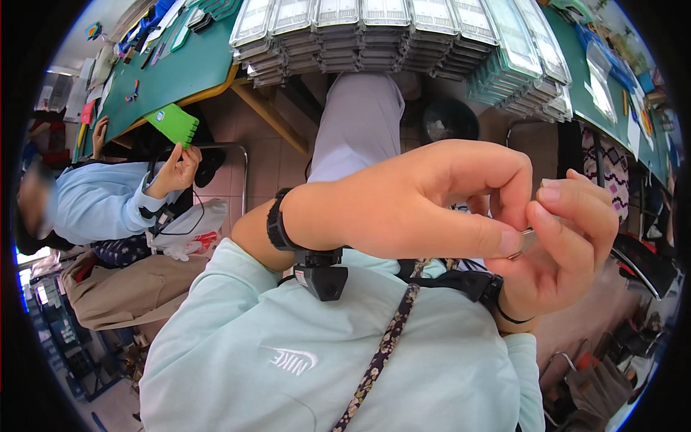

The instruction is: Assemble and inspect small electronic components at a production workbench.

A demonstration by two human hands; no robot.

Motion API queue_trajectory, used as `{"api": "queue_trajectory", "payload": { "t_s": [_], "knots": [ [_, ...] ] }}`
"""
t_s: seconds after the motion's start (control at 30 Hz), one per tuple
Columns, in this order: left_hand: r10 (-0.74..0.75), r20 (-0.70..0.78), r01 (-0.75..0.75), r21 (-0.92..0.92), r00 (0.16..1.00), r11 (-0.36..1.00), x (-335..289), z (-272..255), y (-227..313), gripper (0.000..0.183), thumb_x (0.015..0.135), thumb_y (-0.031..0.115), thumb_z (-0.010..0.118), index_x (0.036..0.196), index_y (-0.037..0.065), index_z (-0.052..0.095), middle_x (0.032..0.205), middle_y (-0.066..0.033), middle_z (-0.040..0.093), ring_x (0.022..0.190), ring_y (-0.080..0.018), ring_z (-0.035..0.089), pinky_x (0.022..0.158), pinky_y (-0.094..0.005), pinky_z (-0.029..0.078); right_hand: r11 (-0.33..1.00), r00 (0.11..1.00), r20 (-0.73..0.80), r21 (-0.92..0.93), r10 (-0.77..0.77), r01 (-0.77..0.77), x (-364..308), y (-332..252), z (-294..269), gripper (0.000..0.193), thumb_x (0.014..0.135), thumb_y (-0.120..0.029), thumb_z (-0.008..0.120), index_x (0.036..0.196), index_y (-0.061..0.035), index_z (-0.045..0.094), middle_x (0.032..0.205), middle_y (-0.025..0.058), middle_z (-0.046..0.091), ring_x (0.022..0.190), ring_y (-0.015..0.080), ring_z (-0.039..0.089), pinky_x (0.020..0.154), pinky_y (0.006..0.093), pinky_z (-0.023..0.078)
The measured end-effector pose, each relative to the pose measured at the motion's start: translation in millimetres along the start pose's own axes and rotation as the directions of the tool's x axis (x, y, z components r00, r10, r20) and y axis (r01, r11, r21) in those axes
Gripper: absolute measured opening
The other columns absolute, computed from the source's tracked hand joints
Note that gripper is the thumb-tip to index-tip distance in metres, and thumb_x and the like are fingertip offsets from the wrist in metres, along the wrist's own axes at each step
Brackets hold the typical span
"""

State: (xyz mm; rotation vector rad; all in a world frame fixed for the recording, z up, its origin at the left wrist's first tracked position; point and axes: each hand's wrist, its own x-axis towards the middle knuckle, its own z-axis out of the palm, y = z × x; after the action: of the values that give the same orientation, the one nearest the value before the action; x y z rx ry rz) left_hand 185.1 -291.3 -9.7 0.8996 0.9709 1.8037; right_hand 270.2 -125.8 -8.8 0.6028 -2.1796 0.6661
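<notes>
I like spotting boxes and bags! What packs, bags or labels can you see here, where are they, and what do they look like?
Tray stacks: top, along the green table; flat, clear, pale.
Green card: upper left, in another person's hand; comb-edged, with a small label.
Plastic bag: left, by that person; white, crumpled, red marks.
Clear sleeves: top right; flat, see-through.

Stacked clear trays (389, 36) line the green table (194, 68); a co-worker's hand (176, 169) holds a green comb-like piece (173, 124).
</notes>
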Motion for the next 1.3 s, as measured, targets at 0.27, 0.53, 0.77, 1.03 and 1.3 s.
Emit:
{"api": "queue_trajectory", "payload": {
  "t_s": [0.27,0.53,0.77,1.03,1.3],
  "knots": [
    [0.119,-0.002,-0.119,0.078,0.993,0.99,0.1,0.4,-6.8,0.006,0.079,0.003,0.056,0.077,0.005,0.051,0.076,-0.0022,0.048,0.073,-0.0143,0.043,0.066,-0.0269,0.033,0.99,0.985,-0.14,-0.111,-0.1,0.085,-7.2,2.9,11.1,0.044,0.078,-0.047,0.064,0.1,-0.0092,0.057,0.094,0.0055,0.053,0.079,0.0213,0.054,0.081,0.0425,0.043],
    [0.096,0.013,-0.097,0.075,0.995,0.992,3.9,-2.2,-9.2,0.007,0.08,0.003,0.056,0.077,0.005,0.05,0.078,-0.0024,0.047,0.074,-0.0142,0.042,0.066,-0.0272,0.033,0.95,0.986,-0.069,-0.286,-0.154,0.128,-4.8,1.4,3.2,0.039,0.08,-0.044,0.063,0.097,-0.0086,0.058,0.085,0.0025,0.056,0.072,0.0195,0.055,0.083,0.0435,0.041],
    [0.001,-0.009,-0.001,0.042,1.0,0.999,2.6,-6.0,-3.6,0.007,0.079,0.002,0.059,0.076,0.004,0.054,0.077,-0.0017,0.051,0.073,-0.0115,0.047,0.067,-0.0251,0.035,0.991,0.997,0.027,-0.108,-0.074,0.077,7.1,0.9,-2.8,0.042,0.075,-0.043,0.066,0.095,-0.0065,0.06,0.077,0.0021,0.057,0.067,0.0192,0.055,0.085,0.0465,0.04],
    [0.001,-0.06,0.003,0.058,0.998,0.998,0.4,-8.0,-1.7,0.006,0.076,0.0,0.062,0.076,0.004,0.057,0.076,-0.0023,0.055,0.073,-0.0114,0.051,0.066,-0.0249,0.036,0.999,0.997,0.072,0.026,0.024,-0.026,6.1,5.7,5.3,0.047,0.073,-0.048,0.066,0.096,-0.0075,0.061,0.076,0.0025,0.057,0.064,0.0188,0.054,0.084,0.0465,0.041],
    [0.064,0.029,-0.064,0.023,0.998,0.998,0.2,-10.0,-8.1,0.006,0.074,0.001,0.064,0.077,0.004,0.06,0.075,-0.0041,0.059,0.07,-0.0141,0.053,0.063,-0.0266,0.039,0.936,0.998,0.058,0.349,0.025,-0.044,2.9,12.4,10.8,0.046,0.069,-0.048,0.071,0.095,-0.0116,0.061,0.071,-0.0015,0.052,0.064,0.0162,0.052,0.079,0.0419,0.043]
  ]
}}
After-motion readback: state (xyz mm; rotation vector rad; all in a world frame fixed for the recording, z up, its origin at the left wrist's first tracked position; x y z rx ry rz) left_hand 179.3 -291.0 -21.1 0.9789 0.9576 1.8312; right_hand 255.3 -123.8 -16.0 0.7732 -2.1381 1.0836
